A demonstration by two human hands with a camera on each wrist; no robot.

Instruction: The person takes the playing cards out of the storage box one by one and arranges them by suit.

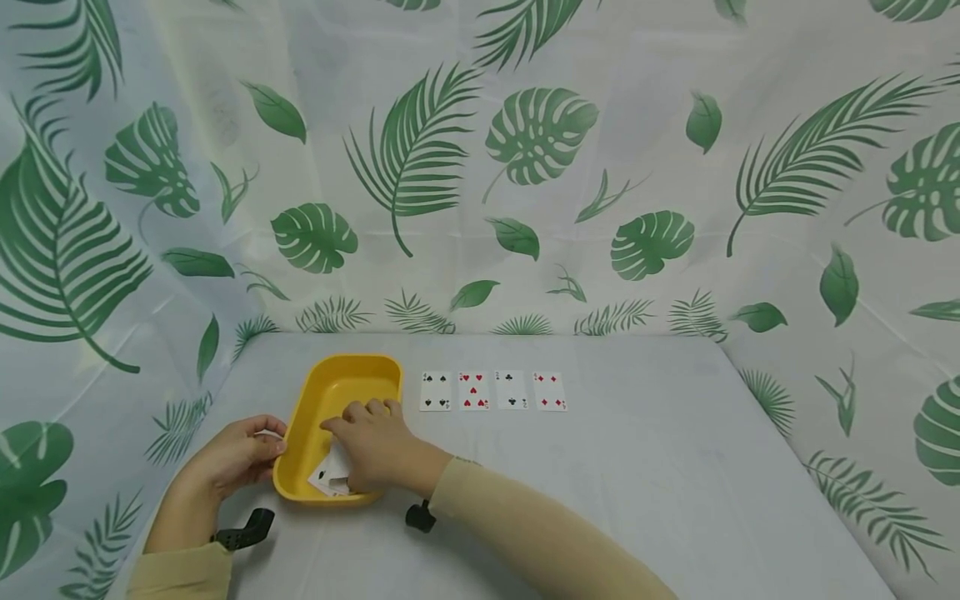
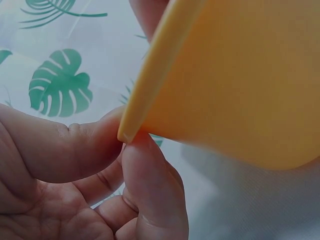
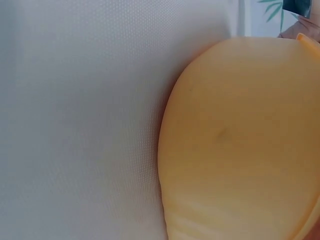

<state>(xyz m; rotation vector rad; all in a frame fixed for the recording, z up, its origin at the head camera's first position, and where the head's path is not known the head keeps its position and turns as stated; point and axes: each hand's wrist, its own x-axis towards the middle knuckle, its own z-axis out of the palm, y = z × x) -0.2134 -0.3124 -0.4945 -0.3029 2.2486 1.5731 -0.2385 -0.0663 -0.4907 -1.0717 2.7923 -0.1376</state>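
Observation:
A yellow plastic basin [image 1: 303, 408] sits at the left part of the table. My left hand [image 1: 242, 454] pinches its left rim between thumb and finger; the left wrist view shows the thumb [image 2: 75, 145] pressed against the rim [image 2: 145, 95]. My right hand [image 1: 382, 450] reaches over the basin's right side and down inside. White playing cards [image 1: 327, 475] lie in the near end, partly hidden under that hand. I cannot tell whether its fingers grip a card. In the right wrist view the basin's outer wall [image 3: 240, 140] fills much of the picture.
Several playing cards lie face up in a row right of the basin: spades [image 1: 435, 392], hearts [image 1: 473, 391], clubs [image 1: 512, 390] and diamonds [image 1: 550, 392]. A pale cloth covers the table [image 1: 660, 475]. Leaf-printed sheets [image 1: 555, 250] hang behind and at both sides.

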